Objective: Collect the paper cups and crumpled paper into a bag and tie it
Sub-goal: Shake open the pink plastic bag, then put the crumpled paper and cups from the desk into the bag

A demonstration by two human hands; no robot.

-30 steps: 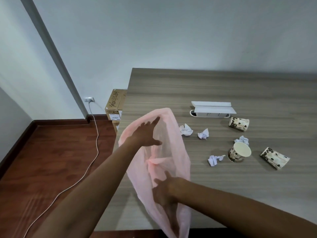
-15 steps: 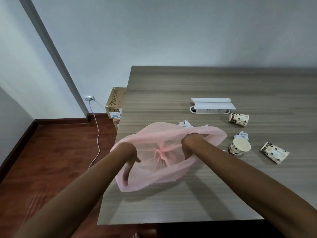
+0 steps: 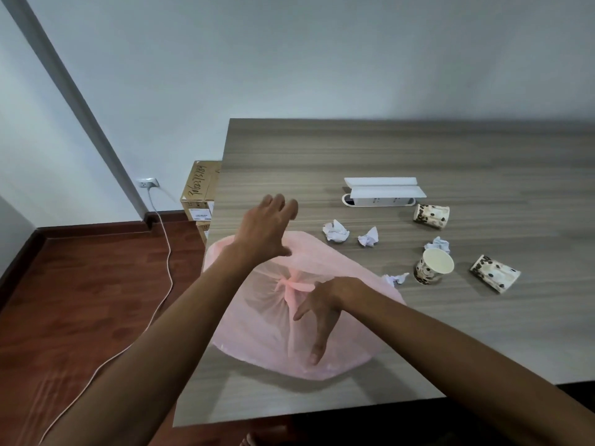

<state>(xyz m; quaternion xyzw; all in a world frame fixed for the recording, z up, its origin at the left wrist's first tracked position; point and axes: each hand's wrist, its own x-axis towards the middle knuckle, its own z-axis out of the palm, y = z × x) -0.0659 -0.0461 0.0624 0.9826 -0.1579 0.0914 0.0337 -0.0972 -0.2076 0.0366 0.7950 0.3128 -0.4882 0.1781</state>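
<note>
Both hands spread open inside the thin pink plastic bag [image 3: 257, 329]; three patterned paper cups [image 3: 433, 268], four crumpled white paper balls [image 3: 335, 231] wait.

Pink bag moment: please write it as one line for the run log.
pink bag: spread on table | left hand: open above | right hand: inside bag | cups, paper: not collected

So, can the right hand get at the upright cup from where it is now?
Probably yes. The right hand lies open on the pink bag, and the upright cup stands to its right with only bare table and one paper ball between.
</note>
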